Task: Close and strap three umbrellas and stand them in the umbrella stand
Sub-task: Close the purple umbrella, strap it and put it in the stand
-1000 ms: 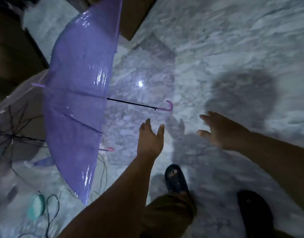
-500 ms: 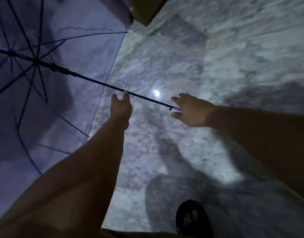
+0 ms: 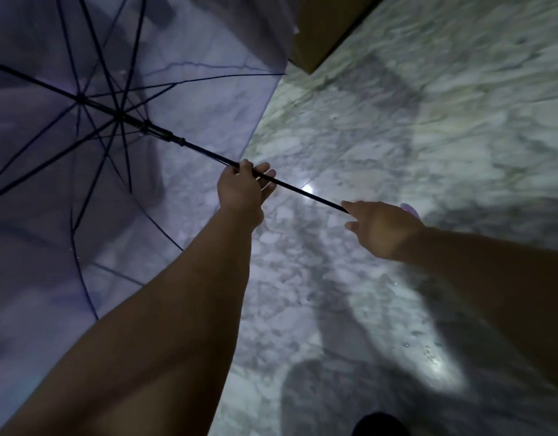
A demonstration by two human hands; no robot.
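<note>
Both hands hold the open purple umbrella (image 3: 177, 121): left hand (image 3: 241, 191) loosely curled around its shaft just below the runner, right hand (image 3: 381, 228) closed over the handle, so a loose grip could slip.

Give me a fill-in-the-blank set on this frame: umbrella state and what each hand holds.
1. The purple umbrella has its canopy ____.
2. The left hand has its grip on the umbrella's black ____.
3. The right hand covers the ____ end of the umbrella.
4. The floor is ____-patterned.

Missing words: open; shaft; handle; marble
</note>
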